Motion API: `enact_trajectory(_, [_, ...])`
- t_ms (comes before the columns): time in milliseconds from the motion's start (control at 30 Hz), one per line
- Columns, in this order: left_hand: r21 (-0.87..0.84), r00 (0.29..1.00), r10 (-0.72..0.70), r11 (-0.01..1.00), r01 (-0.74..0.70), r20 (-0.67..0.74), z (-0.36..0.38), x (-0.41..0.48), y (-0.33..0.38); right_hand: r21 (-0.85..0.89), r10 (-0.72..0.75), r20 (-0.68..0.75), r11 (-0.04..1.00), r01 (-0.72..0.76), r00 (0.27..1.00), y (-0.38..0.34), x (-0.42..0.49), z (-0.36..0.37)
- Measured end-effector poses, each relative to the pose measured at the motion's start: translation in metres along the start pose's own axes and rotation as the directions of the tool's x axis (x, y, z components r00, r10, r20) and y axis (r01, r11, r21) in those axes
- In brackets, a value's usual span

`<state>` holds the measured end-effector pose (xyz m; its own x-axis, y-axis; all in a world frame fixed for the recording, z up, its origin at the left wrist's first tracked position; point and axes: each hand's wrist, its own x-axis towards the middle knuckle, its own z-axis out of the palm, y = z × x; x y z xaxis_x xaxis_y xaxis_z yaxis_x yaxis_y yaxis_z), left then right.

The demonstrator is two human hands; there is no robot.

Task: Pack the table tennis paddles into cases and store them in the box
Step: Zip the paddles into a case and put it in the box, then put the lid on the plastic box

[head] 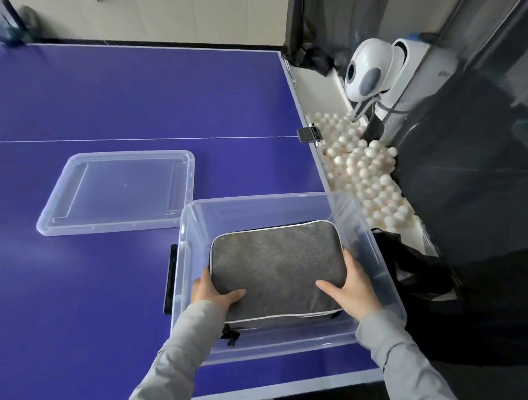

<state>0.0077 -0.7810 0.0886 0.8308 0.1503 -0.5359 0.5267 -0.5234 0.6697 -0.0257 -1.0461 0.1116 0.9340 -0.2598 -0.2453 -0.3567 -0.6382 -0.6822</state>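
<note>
Fingers [348, 258] of the right hand [352, 286] were curled round the right edge of the grey case [277, 265], with the thumb flat on top. The left hand [214, 292] gripped the left edge the same way, most of its fingers hidden beneath. The case was inside the clear box [181, 264], roughly level, but whether it rested on the bottom could not be told.

The case filled much of the box's width, so knuckles could have jammed between its edges and the walls. Letting go on one side first would probably have left it lying tilted. A black strap [231, 336] trailed from the near left corner and could have folded under. The box stood close to the near right corner of the blue table [131, 93], and a hard push down or outward might have slid it toward the edge.

The clear lid [117, 191] lay flat on the table to the left, apart from the box and easy to reach. A black latch [169, 279] hung on the box's left wall. Right of the box lay a black bag [417, 271], and beyond it a heap of white balls [367, 171] and a white ball machine [369, 68]. Nothing blocked the box's opening.
</note>
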Motion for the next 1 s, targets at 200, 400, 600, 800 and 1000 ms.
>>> enact_trajectory(200, [0.068,0.978,0.200,0.978,-0.196,-0.054,-0.003,-0.019,0.016,0.148,0.053,0.025,0.987,-0.056,0.998,0.000,0.003,-0.010])
enact_trajectory(400, [0.064,0.904,0.416,0.909,-0.411,-0.099,-0.027,-0.035,0.037,0.137,-0.069,-0.094,0.987,0.081,0.993,-0.038,0.015,-0.022])
enact_trajectory(600, [0.032,0.876,0.367,0.926,-0.376,-0.312,-0.113,-0.019,0.023,0.119,-0.175,-0.071,0.976,0.183,0.982,-0.098,0.033,0.002])
enact_trajectory(800, [-0.052,0.882,0.076,0.992,-0.112,-0.466,-0.225,0.035,-0.052,0.087,-0.256,-0.026,0.962,0.257,0.966,-0.180,0.055,0.064])
enact_trajectory(1000, [-0.037,0.886,-0.079,0.997,0.070,-0.458,-0.317,0.114,-0.109,-0.044,-0.273,0.062,0.960,0.275,0.960,-0.270,0.099,0.149])
